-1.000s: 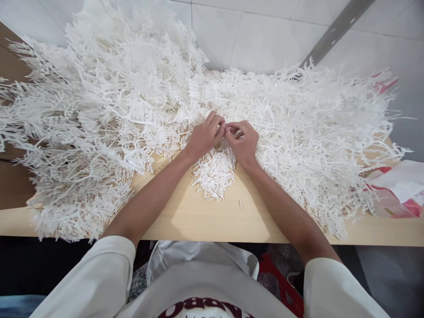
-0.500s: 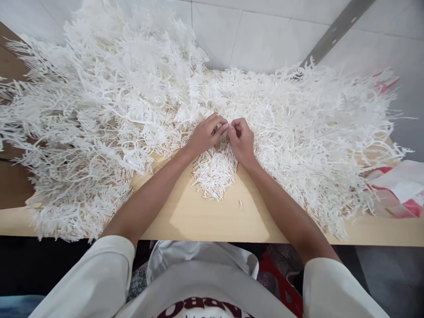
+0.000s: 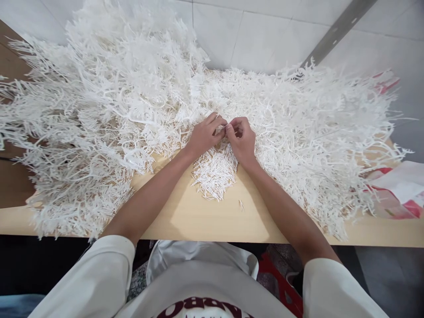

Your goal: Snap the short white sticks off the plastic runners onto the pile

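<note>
White and thin, a piece [image 3: 225, 127] is pinched at mid-frame in the closed fingertips of left hand [image 3: 202, 138] and right hand [image 3: 244, 142]. Just below, a pile [image 3: 215, 176] is gathered; strands [image 3: 132, 97] are heaped left and right across the table [image 3: 212, 223].

A tiny pale piece [image 3: 226, 126] was pinched aloft — thin white sticks [image 3: 215, 176] lay heaped nearby, branching white strands [image 3: 298, 123] tangled alongside.
</note>
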`<state>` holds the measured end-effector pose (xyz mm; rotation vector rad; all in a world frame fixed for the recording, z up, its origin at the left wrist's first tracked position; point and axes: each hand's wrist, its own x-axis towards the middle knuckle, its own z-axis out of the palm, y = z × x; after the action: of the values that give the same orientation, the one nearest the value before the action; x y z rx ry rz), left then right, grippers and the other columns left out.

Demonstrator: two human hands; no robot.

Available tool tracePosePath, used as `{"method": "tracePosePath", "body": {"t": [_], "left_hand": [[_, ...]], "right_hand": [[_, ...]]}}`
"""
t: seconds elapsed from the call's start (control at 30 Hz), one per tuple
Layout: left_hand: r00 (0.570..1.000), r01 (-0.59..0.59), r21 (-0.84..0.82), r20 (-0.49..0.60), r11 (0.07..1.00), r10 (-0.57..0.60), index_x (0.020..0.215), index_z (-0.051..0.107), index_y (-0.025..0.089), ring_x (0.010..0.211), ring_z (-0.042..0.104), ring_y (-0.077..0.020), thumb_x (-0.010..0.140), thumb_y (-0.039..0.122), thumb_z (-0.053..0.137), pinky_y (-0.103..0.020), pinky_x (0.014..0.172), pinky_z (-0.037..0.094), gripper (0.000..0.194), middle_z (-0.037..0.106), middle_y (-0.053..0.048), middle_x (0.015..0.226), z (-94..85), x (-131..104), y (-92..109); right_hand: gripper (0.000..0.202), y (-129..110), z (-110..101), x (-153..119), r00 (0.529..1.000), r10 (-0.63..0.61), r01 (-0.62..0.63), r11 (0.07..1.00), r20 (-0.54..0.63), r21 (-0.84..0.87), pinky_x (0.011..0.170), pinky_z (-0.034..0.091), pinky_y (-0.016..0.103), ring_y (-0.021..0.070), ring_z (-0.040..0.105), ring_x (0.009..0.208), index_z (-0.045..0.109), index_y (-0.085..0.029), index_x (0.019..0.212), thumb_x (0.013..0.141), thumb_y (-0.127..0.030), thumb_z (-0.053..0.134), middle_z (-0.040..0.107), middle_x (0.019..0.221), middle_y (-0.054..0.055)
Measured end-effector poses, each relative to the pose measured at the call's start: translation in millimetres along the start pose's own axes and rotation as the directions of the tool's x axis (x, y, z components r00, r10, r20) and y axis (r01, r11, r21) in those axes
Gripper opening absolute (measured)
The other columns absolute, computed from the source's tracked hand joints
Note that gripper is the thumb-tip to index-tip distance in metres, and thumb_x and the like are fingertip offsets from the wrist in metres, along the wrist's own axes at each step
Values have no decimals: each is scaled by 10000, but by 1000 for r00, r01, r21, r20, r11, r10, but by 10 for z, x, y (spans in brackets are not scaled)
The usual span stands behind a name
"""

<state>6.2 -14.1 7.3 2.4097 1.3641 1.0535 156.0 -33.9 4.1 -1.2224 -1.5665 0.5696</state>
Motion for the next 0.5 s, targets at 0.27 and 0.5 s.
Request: {"method": "tracePosePath", "body": {"t": [0.27,0.5], "left_hand": [[1000,26,-12,-5,1000,-26,1087,608,241,970,599,-165,1007,452,254,-276,740,472,420,622,-66,1064,-20,-4,-5],[999,39,50,24,998,-41,1088,610,218,871,604,-145,994,416,330,-256,666,432,355,628,-69,1102,-4,-2,22]], "right_hand": [[244,-8,-38,20,992,-118,115,992,-49,-59,695,519,284,125,639,811,675,-268,966,911,-473,555,690,943,7],[206,50,-20,25,992,-111,103,986,-55,-129,712,490,290,132,641,845,635,-242,937,942,-412,519,687,927,2]]}}
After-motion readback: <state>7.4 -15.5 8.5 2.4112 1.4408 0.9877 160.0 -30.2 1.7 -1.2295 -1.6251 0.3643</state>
